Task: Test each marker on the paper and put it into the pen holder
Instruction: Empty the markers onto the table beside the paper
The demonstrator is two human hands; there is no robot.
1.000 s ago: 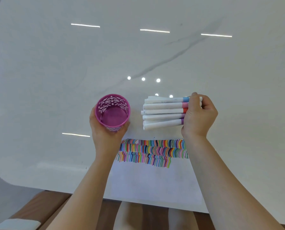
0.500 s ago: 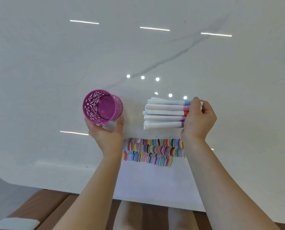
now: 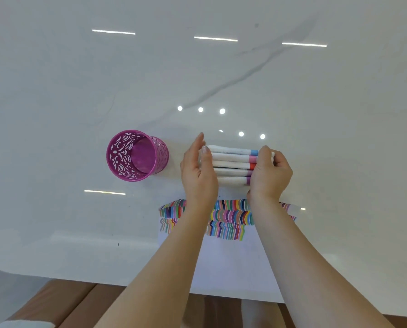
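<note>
Left hand (image 3: 199, 171) off pen holder (image 3: 117, 157), now flat, fingers straight, pressing markers (image 3: 230, 165) at loose ends. Right hand (image 3: 270, 175) curls round cap ends. Pen holder stands empty, left of left hand. We reckon testing on paper (image 3: 228, 256) starts next.

Couldn't count the markers (image 3: 230, 165) properly. They were stacked, the left hand (image 3: 199, 171) covered their tail ends, and the right hand (image 3: 270, 176) curled over the cap tips. Both forearms blocked chunks of the coloured strokes on the paper (image 3: 230, 261), and its white edges were hard to tell from the counter (image 3: 55, 91). A white thing (image 3: 24, 324) past the counter's near left corner was cut off and I couldn't tell what it was.
</note>
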